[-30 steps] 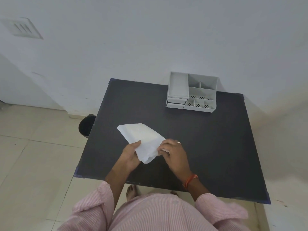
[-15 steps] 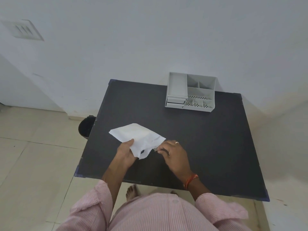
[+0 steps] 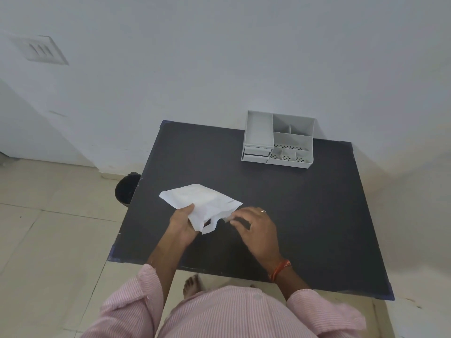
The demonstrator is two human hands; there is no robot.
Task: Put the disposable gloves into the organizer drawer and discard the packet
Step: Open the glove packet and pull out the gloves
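Two hands are engaged: the white paper packet (image 3: 200, 206), above the tabletop (image 3: 317, 215) near its front-left corner, is gripped by the left hand (image 3: 181, 225); the right hand (image 3: 253, 228), fingers curled, appears pinched on a torn strip. The packet should be steadied while the opening is widened.

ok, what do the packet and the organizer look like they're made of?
Packet: looks like thin white paper or matte film; it creases and has a torn flap near the left hand, no gloss. Organizer: pale grey moulded plastic by the look, rigid thin walls, dull finish, perforated compartment floors.
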